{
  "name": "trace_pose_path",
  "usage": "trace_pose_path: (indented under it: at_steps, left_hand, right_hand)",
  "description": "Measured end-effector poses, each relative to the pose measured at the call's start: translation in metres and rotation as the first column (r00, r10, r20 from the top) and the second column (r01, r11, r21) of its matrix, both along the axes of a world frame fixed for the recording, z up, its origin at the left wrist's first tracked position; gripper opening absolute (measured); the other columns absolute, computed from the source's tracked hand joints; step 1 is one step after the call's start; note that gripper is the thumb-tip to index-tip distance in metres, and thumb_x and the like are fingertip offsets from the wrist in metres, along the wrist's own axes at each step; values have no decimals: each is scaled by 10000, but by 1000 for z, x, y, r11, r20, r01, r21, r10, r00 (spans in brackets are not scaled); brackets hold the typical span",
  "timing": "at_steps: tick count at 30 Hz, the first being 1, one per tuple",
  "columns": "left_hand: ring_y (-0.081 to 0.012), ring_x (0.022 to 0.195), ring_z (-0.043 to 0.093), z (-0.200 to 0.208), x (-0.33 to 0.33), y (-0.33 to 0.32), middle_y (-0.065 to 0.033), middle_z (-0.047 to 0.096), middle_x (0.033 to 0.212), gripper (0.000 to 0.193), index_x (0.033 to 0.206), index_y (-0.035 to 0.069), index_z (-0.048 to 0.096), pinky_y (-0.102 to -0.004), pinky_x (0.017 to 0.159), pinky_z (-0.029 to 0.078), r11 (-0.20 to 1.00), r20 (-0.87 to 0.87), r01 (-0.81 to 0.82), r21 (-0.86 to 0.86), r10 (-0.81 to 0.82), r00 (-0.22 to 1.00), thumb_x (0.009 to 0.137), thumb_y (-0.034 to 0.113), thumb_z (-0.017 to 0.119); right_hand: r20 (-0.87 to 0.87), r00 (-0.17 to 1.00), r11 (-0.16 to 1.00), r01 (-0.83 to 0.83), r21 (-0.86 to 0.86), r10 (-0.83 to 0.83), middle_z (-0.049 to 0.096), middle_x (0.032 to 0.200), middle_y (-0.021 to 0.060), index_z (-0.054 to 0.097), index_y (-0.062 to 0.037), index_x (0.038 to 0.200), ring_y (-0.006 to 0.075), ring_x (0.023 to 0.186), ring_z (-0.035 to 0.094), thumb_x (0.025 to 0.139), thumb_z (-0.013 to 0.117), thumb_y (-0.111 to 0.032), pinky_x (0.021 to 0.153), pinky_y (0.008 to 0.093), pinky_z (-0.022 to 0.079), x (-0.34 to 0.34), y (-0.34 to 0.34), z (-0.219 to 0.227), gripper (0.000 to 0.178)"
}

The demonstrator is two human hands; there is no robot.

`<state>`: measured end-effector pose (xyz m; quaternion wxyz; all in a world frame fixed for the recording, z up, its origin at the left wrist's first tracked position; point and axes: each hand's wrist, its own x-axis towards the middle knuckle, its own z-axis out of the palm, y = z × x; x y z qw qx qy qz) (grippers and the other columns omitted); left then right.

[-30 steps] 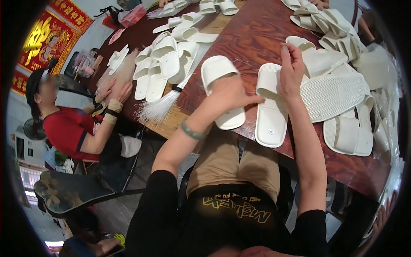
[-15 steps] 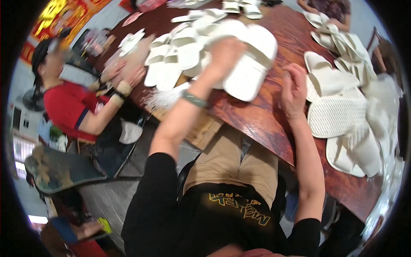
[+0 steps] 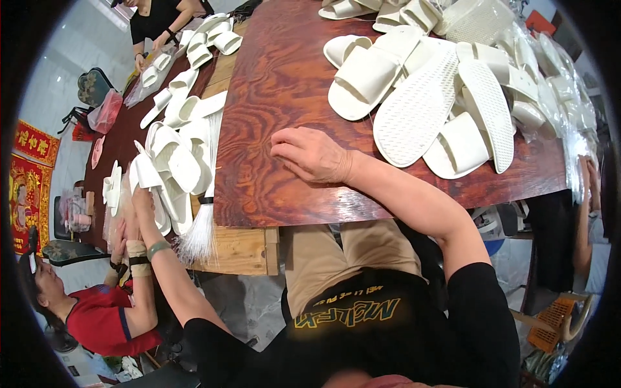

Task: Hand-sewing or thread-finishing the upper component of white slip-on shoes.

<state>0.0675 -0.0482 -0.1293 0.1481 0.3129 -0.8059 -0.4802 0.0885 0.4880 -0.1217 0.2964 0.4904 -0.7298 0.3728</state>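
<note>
On the left, my left hand point(image 3: 143, 205) reaches to the near edge of a pile of white slippers, its fingers closed at a white slipper point(image 3: 146, 169); the fingertips are partly hidden there. My right hand point(image 3: 310, 155) hovers over or rests on the reddish-brown wooden table point(image 3: 259, 97), fingers loosely bent and somewhat apart, holding nothing. Beyond it and to the right lies a heap of white slippers, among them one with a broad strap point(image 3: 365, 77) and one showing its textured sole point(image 3: 414, 107).
A bundle of thin white strands point(image 3: 197, 233) hangs over a pale wooden edge point(image 3: 242, 249) beside my left arm. At left, a co-worker in a red shirt point(image 3: 97, 320) has hands close to mine. Another person point(image 3: 152, 26) handles bagged slippers at the far left. Clear plastic wrapping point(image 3: 576, 129) covers slippers at right.
The view has turned right. My left hand has carried a pair of white slippers from over the wooden table to the pile at left. My right hand has lowered to the tabletop.
</note>
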Motion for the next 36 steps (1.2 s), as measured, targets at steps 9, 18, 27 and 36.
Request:
trace_pose_path:
  at_steps: [9,18,27,36]
  left_hand:
    - [-89,525,396,123,109,198,-70,487,637,419,1228,-10,508,-249,498,343,594,74,178,-784,-195,978,873,197,591]
    - [-14,556,353,80,128,370,73,417,619,409,1190,-27,546,-177,498,290,92,-132,893,440,-977,166,966,305,460]
    - [-28,408,182,62,94,438,91,248,528,489,948,107,558,-197,370,130,-94,-241,246,965,-694,678,872,583,476]
    - [-7,386,201,49,89,362,115,263,497,272,848,63,577,-208,357,133,350,-94,515,783,-751,654,874,332,602]
  right_hand:
    - [-29,959,889,273,367,-282,578,1012,123,561,-49,1056,289,941,570,747,667,-170,810,386,452,1,75,99,349]
    - [29,834,399,234,886,-551,609,927,145,590,-46,1053,313,920,569,540,811,-155,827,378,450,-36,203,141,569]
    - [-114,932,769,348,536,-343,540,803,125,494,-39,860,318,767,556,716,679,-173,652,411,460,45,106,82,270]
    - [-335,780,550,615,564,-529,588,1022,104,527,-36,1036,265,1020,550,715,697,-165,836,407,457,-43,147,77,386]
